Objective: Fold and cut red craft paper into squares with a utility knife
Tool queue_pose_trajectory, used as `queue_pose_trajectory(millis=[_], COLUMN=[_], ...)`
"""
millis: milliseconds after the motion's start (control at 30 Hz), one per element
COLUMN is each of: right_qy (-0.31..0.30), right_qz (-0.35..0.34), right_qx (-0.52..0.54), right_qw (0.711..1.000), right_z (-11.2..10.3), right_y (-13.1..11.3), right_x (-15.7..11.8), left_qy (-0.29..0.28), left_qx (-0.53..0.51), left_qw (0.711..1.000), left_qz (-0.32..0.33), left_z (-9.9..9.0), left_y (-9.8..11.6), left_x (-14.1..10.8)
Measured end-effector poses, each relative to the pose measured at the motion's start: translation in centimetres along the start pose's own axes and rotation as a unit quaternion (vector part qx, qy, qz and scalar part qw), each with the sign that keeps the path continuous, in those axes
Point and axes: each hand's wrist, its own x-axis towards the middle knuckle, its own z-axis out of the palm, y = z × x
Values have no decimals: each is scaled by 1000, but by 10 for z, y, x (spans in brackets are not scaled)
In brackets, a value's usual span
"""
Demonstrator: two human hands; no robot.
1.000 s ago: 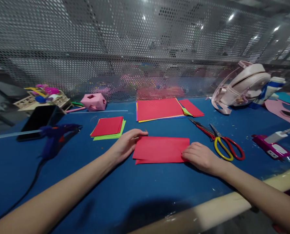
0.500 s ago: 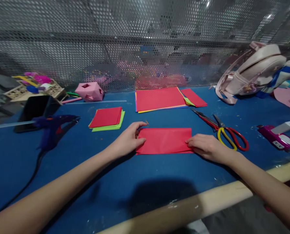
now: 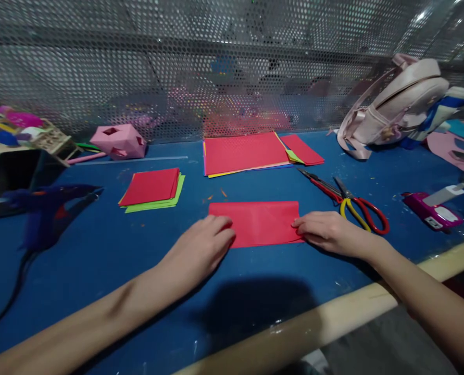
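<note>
A folded sheet of red paper (image 3: pixel 261 224) lies lengthwise on the blue tabletop, its fold on the far side. At its lower left corner, my left hand (image 3: pixel 204 242) is closed with curled fingers over the paper's edge; the fingertips hide that corner. Thumb and fingers of my right hand (image 3: pixel 327 229) are closed at the right end, pinching the lower right part of the sheet. The scissors (image 3: pixel 347 199), with one red and one yellow handle, rest just beyond my right hand.
Red-topped paper squares (image 3: pixel 149 187) lie left, larger coloured sheets (image 3: pixel 243 153) at the back. A glue gun (image 3: pixel 46 208) with its cord stands left near a pink paper polyhedron (image 3: pixel 118 141). On the right are a backpack (image 3: pixel 403 107) and a purple device (image 3: pixel 430 209). Perforated metal panels (image 3: pixel 169 62) bound the back.
My left hand has come down from the paper's upper left side to its lower left corner, fingers now curled. My right hand stays at the right end. The view has shifted slightly right.
</note>
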Motion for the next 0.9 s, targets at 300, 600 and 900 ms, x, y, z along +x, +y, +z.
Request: queue_pose_trajectory(millis=[300, 600, 900], right_qy=[-23, -46, -48], right_qz=[-9, -4, -13], right_qx=[-9, -25, -26], right_qw=[1000, 999, 998], right_z=[-6, -10, -11], right_y=[-6, -8, -7], right_x=[0, -2, -2], left_qy=[-50, -21, -1], left_qx=[23, 43, 93], left_qw=[998, 999, 994], left_qz=[10, 25, 52], left_z=[2, 7, 9], left_y=[18, 19, 24], left_x=[-5, -9, -10])
